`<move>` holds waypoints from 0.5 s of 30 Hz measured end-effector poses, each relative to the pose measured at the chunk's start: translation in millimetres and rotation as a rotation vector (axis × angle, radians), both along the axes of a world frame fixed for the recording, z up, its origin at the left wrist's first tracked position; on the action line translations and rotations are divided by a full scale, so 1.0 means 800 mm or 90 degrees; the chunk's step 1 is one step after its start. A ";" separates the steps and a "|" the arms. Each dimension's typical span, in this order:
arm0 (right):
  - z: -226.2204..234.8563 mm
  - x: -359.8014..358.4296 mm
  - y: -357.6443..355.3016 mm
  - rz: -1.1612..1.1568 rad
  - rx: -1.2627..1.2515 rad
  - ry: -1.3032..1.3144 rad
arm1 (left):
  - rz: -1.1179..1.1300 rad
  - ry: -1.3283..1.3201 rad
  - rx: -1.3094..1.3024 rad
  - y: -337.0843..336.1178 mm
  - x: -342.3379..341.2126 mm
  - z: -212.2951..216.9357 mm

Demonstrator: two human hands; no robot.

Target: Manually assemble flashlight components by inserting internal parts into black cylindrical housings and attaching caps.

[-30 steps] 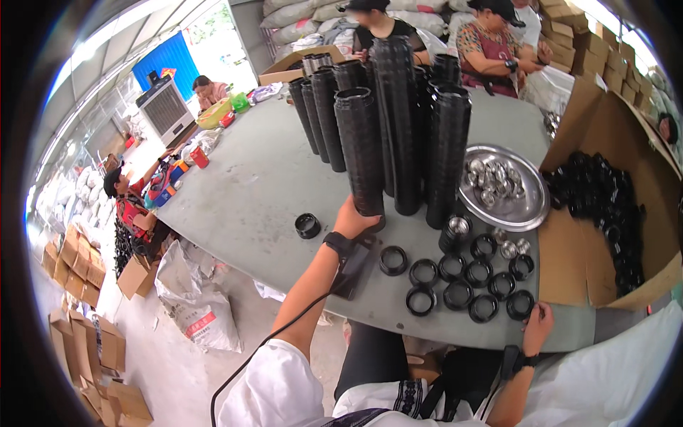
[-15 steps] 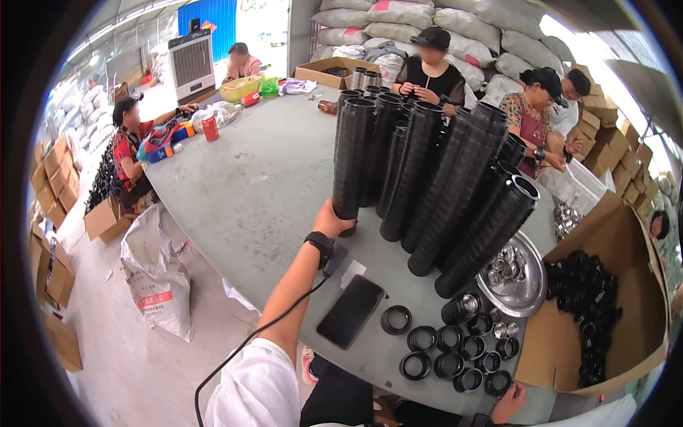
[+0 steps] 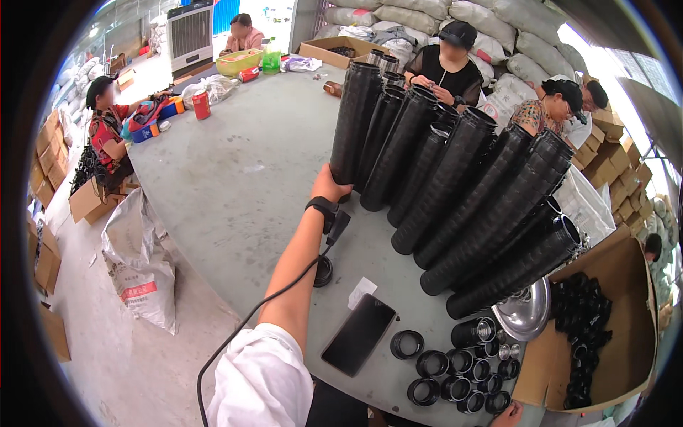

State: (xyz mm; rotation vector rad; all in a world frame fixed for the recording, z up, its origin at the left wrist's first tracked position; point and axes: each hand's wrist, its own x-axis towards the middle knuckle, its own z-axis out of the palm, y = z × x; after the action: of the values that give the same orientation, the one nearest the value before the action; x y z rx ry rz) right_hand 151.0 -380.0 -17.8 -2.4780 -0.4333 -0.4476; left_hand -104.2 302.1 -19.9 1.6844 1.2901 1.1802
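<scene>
My left hand (image 3: pixel 331 185) reaches across the table to the foot of the leftmost tall stack of black rings (image 3: pixel 356 124). Its fingers close round the base and are partly hidden behind it. Beside this stand several similar black stacks (image 3: pixel 445 196), leaning in the view. One loose black ring (image 3: pixel 322 271) lies near my left wrist. At the lower edge, my right hand (image 3: pixel 508 414) is curled and partly cut off, close to a group of loose black rings (image 3: pixel 456 388). Whether it holds anything is hidden.
A phone (image 3: pixel 358 334) lies by my left forearm, with a cable (image 3: pixel 249 319) along that arm. Right are a metal bowl (image 3: pixel 530 313) and a carton (image 3: pixel 633 334) of black parts. Several people sit or stand round the table (image 3: pixel 235 164); a white sack (image 3: pixel 139 263) stands left.
The view has shifted, so the stacks sit lower and lean further right. My left hand stays at the leftmost stack's foot. The ring near my wrist has come into sight.
</scene>
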 end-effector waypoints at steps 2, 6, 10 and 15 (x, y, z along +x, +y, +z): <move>-0.015 0.006 -0.008 -0.026 0.000 -0.025 | -0.008 -0.004 -0.004 0.016 0.002 -0.001; -0.033 0.032 -0.029 -0.006 0.023 0.007 | 0.003 0.020 -0.019 0.043 0.010 0.001; -0.031 0.022 -0.018 0.030 0.057 -0.016 | -0.030 0.010 -0.025 0.077 0.007 -0.012; -0.030 0.020 -0.022 0.011 0.078 0.042 | -0.080 0.042 -0.011 0.096 0.007 -0.009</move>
State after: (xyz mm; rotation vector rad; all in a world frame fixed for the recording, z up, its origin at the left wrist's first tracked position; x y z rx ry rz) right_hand 166.9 -397.3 -41.7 -2.3618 -0.3890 -0.3737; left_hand -98.6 379.3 -27.3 1.7781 1.2112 1.0453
